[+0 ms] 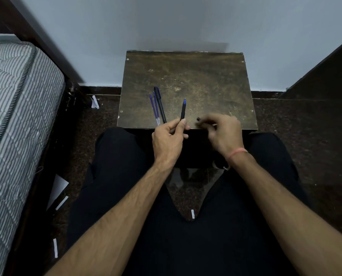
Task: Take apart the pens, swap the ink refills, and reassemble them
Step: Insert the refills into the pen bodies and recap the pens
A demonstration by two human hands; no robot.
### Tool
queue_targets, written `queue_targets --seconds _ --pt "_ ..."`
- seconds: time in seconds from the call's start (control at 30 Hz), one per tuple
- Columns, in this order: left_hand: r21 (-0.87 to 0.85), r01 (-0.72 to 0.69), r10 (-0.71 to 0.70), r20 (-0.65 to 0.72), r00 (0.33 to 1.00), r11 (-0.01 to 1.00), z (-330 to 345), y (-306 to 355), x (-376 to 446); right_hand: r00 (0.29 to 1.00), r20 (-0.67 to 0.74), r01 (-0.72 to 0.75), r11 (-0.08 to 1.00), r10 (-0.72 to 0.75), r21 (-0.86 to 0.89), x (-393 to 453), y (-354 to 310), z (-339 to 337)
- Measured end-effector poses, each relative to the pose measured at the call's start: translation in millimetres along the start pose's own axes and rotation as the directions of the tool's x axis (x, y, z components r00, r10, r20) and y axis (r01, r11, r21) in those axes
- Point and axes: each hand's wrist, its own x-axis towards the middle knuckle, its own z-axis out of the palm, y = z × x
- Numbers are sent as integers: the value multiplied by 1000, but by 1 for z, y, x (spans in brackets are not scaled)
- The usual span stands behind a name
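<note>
Head view: left hand (169,134) pinches the black pen (183,110) upright by its lower end, above the near edge of the surface (206,80). Right hand (224,132), blurred, pinches a small dark piece (198,118), probably the pen's end cap. To screw it well, keep the pen steady and bring the piece straight onto its end. Two blue refills (154,108) and another black pen (160,104) lie just beside.

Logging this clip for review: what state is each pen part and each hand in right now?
Left hand: grips the held pen.
Held pen: upright, blue tip up.
Right hand: blurred, pinches a small black piece.
Capped black pen: lying on the table.
Two blue refills: lying loose beside it.
</note>
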Motion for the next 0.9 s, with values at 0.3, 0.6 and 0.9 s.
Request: queue_targets --seconds 0.3,0.6,0.9 --pt "137 -70 43 192 981 988 4 -6 -19 877 349 -343 -78 330 936 -5 7 -17" --pt "195 -90 47 216 975 977 -5 -7 -22 874 398 -377 -127 280 917 -2 8 -11" --pt "233 -142 89 226 970 962 -2 -7 -21 885 398 -412 8 242 911 -2 10 -10"
